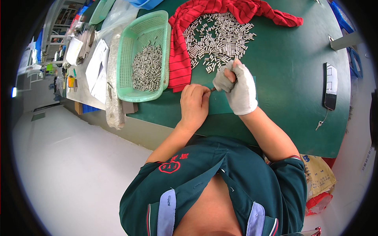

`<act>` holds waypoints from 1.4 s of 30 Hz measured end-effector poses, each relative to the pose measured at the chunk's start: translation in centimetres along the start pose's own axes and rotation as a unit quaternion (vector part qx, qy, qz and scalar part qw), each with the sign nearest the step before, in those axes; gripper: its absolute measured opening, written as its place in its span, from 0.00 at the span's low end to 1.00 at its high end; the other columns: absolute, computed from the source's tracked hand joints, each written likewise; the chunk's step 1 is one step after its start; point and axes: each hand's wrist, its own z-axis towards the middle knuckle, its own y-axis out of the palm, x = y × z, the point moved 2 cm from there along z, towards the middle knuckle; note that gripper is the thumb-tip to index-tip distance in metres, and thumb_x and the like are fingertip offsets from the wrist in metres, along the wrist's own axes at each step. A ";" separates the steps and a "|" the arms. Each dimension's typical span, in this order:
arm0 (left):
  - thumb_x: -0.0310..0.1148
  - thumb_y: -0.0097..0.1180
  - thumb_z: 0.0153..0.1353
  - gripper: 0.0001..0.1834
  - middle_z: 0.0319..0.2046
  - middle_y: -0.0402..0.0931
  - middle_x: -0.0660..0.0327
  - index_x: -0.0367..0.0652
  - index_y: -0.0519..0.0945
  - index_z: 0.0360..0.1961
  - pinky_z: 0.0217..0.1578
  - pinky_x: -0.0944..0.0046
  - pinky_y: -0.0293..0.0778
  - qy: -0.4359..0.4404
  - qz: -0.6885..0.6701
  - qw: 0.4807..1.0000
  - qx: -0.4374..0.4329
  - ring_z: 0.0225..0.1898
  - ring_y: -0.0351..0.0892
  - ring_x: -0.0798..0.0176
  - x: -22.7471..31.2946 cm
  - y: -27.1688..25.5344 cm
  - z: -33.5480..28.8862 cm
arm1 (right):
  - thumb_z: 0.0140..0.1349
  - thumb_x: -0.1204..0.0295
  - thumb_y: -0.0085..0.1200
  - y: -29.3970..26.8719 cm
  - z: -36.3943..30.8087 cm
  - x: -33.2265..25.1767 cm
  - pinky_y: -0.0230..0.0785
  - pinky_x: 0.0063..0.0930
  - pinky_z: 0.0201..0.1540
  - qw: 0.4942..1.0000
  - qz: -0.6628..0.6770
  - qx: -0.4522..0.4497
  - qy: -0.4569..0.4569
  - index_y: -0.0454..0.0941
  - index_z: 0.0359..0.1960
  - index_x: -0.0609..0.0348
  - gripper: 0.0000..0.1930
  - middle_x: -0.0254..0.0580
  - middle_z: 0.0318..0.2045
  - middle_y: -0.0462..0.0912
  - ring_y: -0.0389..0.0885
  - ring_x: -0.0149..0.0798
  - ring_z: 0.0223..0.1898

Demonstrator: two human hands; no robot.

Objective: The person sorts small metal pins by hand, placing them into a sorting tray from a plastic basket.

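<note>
My bare left hand [194, 103] is closed, thumb and fingers pinched together at the table's near side. From its fingertips a small dark piece [213, 89] sticks out toward my right hand; its kind is too small to tell. My right hand [239, 89] wears a white glove, greyed at the fingers, with some bare fingertips showing. Its fingers are curled shut close to that piece, and what they hold is hidden. Just beyond the hands, many short metal pins [226, 41] lie loose on the green tabletop [287, 74], partly ringed by a red striped cloth [180, 59].
A light green plastic basket [123, 74] holding more metal pins stands left of the cloth. Papers [97, 69] and bubble wrap [113, 82] lie further left. At the right are a phone-like black and white object [330, 86], a small key [319, 125] and a grey post [346, 41].
</note>
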 end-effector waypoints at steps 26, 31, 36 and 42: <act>0.21 0.55 0.59 0.02 0.32 0.72 0.64 0.37 0.76 0.33 0.33 0.72 0.65 -0.156 -0.367 0.917 -0.014 0.31 0.67 0.72 -1.2 -2.8 0.2 | 0.70 0.59 0.35 0.4 0.1 -0.4 0.50 0.27 0.24 0.998 -0.018 -0.037 -0.038 0.56 0.17 0.52 0.21 0.28 0.13 0.52 0.50 0.28 0.16; 0.21 0.53 0.62 0.01 0.35 0.71 0.66 0.35 0.75 0.35 0.35 0.75 0.65 -0.135 -0.488 0.862 0.001 0.33 0.66 0.75 -1.2 -4.4 0.5 | 0.71 0.56 0.36 0.7 -0.7 -0.1 0.51 0.25 0.25 0.992 -0.103 -0.038 -0.054 0.58 0.18 0.54 0.23 0.30 0.14 0.56 0.52 0.28 0.17; 0.20 0.55 0.60 0.02 0.34 0.73 0.63 0.36 0.75 0.33 0.36 0.72 0.67 -0.092 -0.415 0.905 0.027 0.33 0.69 0.71 -0.6 -6.1 1.0 | 0.70 0.55 0.38 1.0 -1.0 0.1 0.52 0.25 0.25 0.988 -0.136 -0.035 -0.066 0.59 0.18 0.55 0.23 0.30 0.14 0.57 0.53 0.28 0.18; 0.20 0.58 0.54 0.06 0.35 0.76 0.55 0.38 0.78 0.33 0.38 0.59 0.70 0.008 0.084 0.972 0.218 0.37 0.74 0.52 -1.4 -11.0 3.6 | 0.71 0.56 0.38 0.5 -0.4 0.1 0.53 0.25 0.24 0.992 -0.106 -0.032 -0.056 0.58 0.18 0.53 0.23 0.29 0.13 0.57 0.54 0.28 0.17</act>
